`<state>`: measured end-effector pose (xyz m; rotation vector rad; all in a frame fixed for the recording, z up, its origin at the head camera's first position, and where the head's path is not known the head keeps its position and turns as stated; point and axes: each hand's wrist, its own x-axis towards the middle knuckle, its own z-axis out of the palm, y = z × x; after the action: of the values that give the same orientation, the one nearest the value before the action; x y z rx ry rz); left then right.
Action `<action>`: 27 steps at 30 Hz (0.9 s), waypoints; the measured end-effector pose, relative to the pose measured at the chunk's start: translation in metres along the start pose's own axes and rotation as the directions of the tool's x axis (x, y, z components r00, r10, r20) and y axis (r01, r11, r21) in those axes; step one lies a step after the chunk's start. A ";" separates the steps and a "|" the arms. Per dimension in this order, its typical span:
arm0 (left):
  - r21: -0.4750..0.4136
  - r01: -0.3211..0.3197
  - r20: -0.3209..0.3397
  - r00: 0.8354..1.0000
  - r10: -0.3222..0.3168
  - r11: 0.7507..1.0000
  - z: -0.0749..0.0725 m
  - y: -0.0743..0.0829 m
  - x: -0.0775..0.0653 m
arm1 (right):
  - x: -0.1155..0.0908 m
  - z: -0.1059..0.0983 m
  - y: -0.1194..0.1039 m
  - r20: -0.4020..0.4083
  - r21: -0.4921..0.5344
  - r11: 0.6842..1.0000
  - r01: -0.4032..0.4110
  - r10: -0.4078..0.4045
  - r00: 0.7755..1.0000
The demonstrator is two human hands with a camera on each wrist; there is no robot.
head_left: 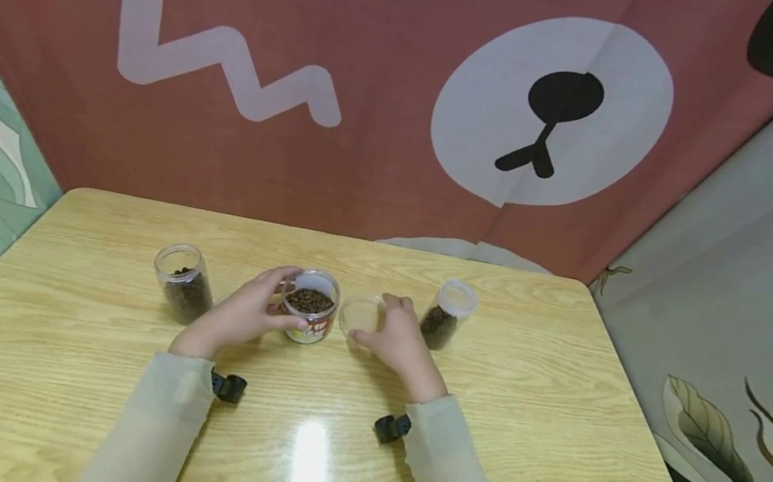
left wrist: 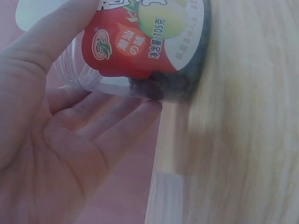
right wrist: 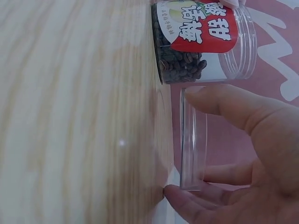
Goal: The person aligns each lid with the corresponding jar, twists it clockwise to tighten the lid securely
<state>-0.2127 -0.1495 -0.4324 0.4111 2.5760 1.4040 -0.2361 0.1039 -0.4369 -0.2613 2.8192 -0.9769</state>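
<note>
A clear jar (head_left: 317, 328) with a red printed label stands uncapped near the middle of the table, partly filled with brown beans (head_left: 310, 301). My left hand (head_left: 239, 317) grips it from the left, with the thumb (left wrist: 51, 35) across the front and the fingers around the back. Just right of the jar, a clear round lid (right wrist: 193, 149) lies flat, low over the wood. My right hand (head_left: 402, 343) holds this lid by its rim between thumb and fingers. In the right wrist view the labelled jar (right wrist: 201, 28) is beside the lid.
An uncapped clear jar of dark beans (head_left: 187, 290) stands to the left, close to my left wrist. Another jar with a whitish top (head_left: 451, 314) stands just beyond my right hand. The wooden table (head_left: 511, 463) ends at a brown cloth backdrop (head_left: 365, 187).
</note>
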 end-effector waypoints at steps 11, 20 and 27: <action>-0.016 -0.015 -0.007 1.000 0.015 1.000 0.000 0.001 -0.001 | 0.002 0.002 -0.001 -0.078 0.025 1.000 0.006 -0.004 0.997; -0.024 -0.005 -0.002 1.000 0.005 1.000 -0.001 -0.002 0.000 | 0.002 0.001 -0.004 -0.115 0.091 0.996 0.014 -0.003 0.993; -0.069 -0.012 0.005 1.000 0.012 0.998 -0.001 -0.003 0.001 | 0.002 0.000 -0.003 -0.099 0.193 0.981 0.026 -0.007 0.995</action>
<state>-0.2142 -0.1511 -0.4346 0.4200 2.5163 1.4886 -0.2380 0.1007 -0.4352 -0.2191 2.7829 -1.2921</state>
